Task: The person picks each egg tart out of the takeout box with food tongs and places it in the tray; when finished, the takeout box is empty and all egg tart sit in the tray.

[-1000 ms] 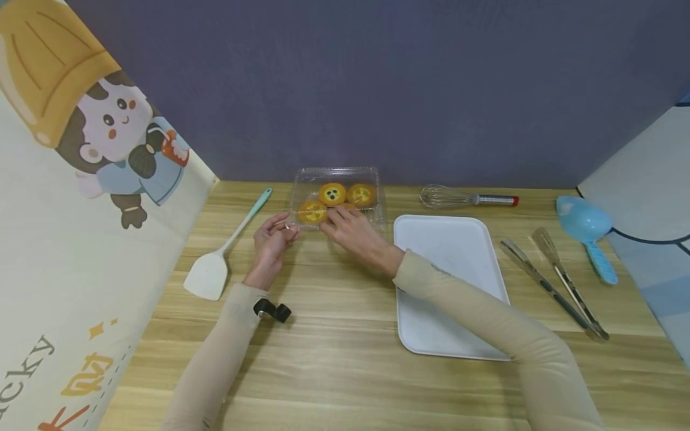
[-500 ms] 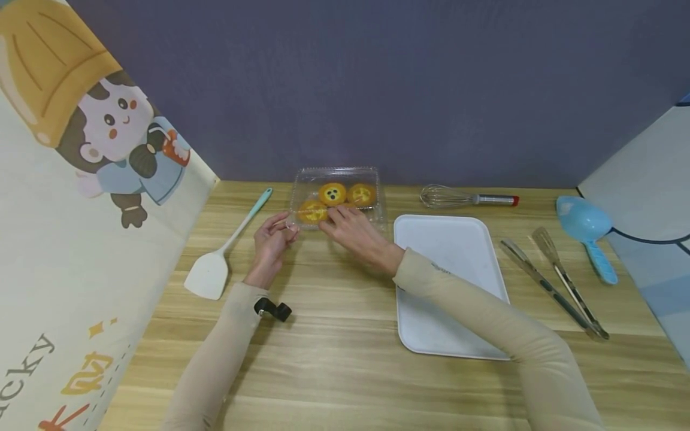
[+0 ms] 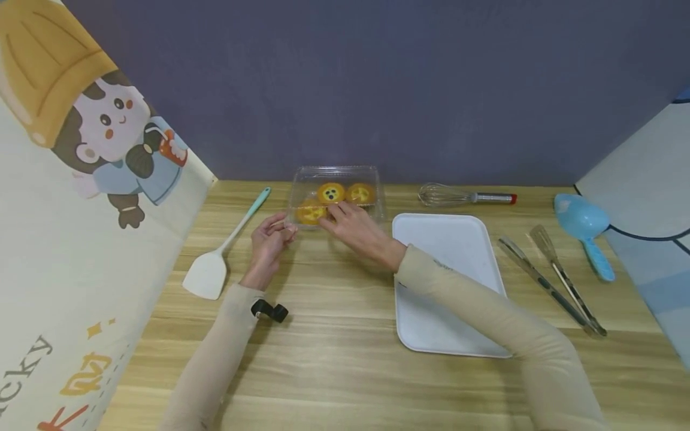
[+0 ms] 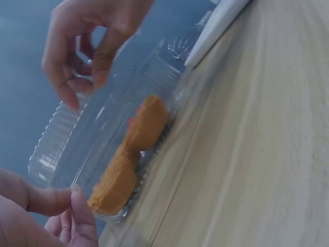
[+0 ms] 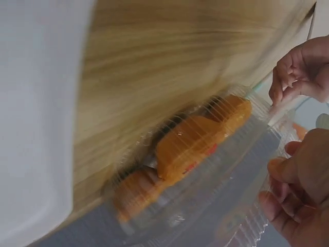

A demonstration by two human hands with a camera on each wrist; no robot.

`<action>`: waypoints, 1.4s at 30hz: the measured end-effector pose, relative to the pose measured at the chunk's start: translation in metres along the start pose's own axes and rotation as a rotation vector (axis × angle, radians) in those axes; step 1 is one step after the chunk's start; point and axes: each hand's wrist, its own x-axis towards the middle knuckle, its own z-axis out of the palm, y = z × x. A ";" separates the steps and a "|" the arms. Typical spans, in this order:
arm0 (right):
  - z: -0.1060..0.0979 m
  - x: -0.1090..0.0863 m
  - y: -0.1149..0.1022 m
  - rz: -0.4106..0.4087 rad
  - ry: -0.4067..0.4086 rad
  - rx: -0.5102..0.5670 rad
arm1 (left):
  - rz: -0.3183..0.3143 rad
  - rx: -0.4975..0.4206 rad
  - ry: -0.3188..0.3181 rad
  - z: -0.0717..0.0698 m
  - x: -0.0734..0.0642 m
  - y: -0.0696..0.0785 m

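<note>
A clear plastic clamshell box (image 3: 336, 173) stands against the back wall with several round orange-yellow cakes (image 3: 330, 193) inside. One of them has dark spots on its yellow top. My left hand (image 3: 266, 243) pinches the box's front left corner between thumb and index finger. My right hand (image 3: 358, 233) reaches over the front of the box, fingers curled at the rim of the lid (image 5: 259, 218), overlapping it in the right wrist view. Through the clear side, the left wrist view shows a cake (image 4: 146, 123) low in the box, below the right fingertips.
Left of the hands lies a white spatula (image 3: 206, 274) with a mint handle. A white tray (image 3: 442, 224) sits under the right forearm. Farther right are a whisk (image 3: 447, 195), metal tongs (image 3: 560, 287) and a blue scoop (image 3: 582, 215).
</note>
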 end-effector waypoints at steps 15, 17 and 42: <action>-0.003 -0.009 0.010 -0.012 0.135 -0.001 | -0.138 0.095 -0.141 -0.009 0.018 0.024; -0.006 -0.011 0.013 -0.004 0.151 0.013 | -0.146 0.117 -0.152 -0.010 0.026 0.026; -0.039 -0.034 0.058 0.179 0.285 0.027 | -0.130 0.365 -0.330 -0.017 0.054 0.034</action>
